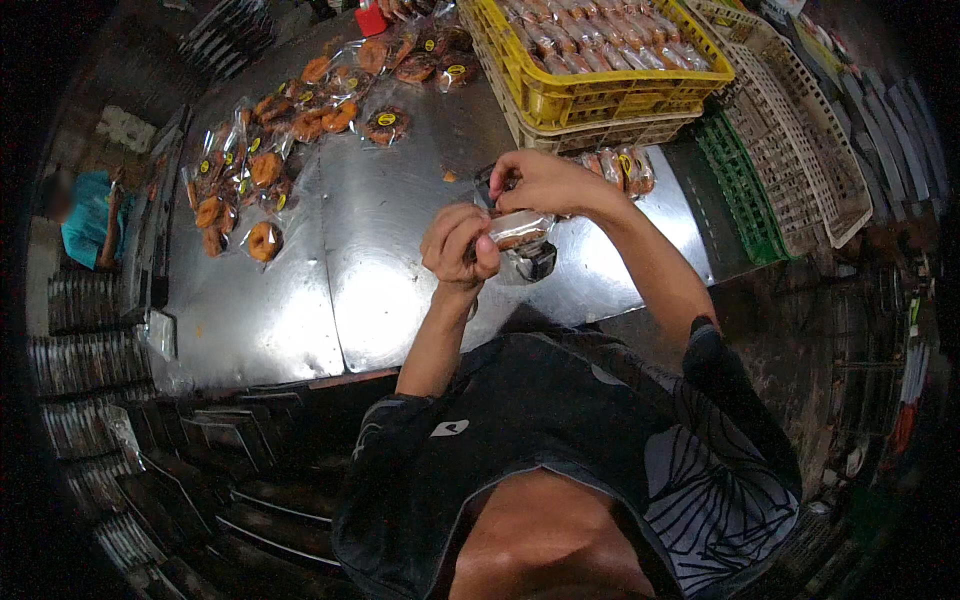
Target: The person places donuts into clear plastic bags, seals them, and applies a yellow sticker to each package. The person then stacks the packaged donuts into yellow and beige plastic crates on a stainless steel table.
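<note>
In the middle of the head view, my left hand [457, 244] is closed around the left end of a bread roll in clear plastic wrap [521, 229]. The wrapped roll points to the right, above the steel tabletop. My right hand [551, 184] is just above and beyond it, fingers bent down toward the wrapping; whether they pinch the plastic is hidden. Under the roll is a small dark device [538, 261], mostly covered and too unclear to identify. Several wrapped rolls [626, 171] lie in a row behind my right wrist.
Bagged doughnuts [264, 169] with yellow stickers spread over the table's [292, 300] left and far side. A yellow crate [615, 97] of wrapped rolls sits on a beige one. Beige [810, 142] and green crates [742, 195] stand right. A person in teal [96, 217] is at far left.
</note>
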Demonstrator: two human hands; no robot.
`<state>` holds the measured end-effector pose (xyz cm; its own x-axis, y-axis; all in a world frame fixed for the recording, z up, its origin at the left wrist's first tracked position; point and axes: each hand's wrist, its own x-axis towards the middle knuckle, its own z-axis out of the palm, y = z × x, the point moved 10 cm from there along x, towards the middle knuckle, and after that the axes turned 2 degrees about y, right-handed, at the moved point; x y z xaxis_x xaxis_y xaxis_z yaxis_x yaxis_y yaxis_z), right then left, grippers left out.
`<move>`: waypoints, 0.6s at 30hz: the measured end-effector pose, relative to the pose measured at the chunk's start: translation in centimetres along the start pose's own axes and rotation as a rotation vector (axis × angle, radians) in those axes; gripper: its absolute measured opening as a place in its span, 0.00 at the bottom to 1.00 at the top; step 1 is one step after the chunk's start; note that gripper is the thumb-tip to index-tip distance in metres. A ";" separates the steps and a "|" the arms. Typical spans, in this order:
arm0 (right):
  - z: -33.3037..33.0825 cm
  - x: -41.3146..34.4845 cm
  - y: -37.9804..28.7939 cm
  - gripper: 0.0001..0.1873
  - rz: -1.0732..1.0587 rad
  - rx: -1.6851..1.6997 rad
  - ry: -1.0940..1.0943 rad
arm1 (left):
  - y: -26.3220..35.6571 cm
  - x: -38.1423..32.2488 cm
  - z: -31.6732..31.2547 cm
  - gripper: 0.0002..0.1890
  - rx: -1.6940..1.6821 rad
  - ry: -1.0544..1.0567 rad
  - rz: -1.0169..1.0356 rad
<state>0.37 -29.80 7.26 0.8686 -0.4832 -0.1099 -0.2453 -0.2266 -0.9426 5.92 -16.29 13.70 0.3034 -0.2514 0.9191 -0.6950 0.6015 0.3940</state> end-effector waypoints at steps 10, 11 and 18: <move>-0.6 -0.1 2.4 0.24 0.058 0.046 0.225 | -9.9 -3.0 0.2 0.18 0.230 0.022 -0.816; -1.2 -0.7 2.5 0.25 0.059 -0.094 0.253 | -10.8 -3.2 0.0 0.17 0.172 0.111 -0.879; -4.8 -5.0 11.2 0.33 0.133 0.685 0.758 | -9.0 -4.7 10.2 0.18 0.022 -0.356 -0.525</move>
<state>-8.78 -34.04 -1.26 0.2942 -0.9295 -0.2223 0.1850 0.2836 -0.9409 4.08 -28.29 5.92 0.3748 -0.7474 0.5486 -0.5267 0.3154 0.7894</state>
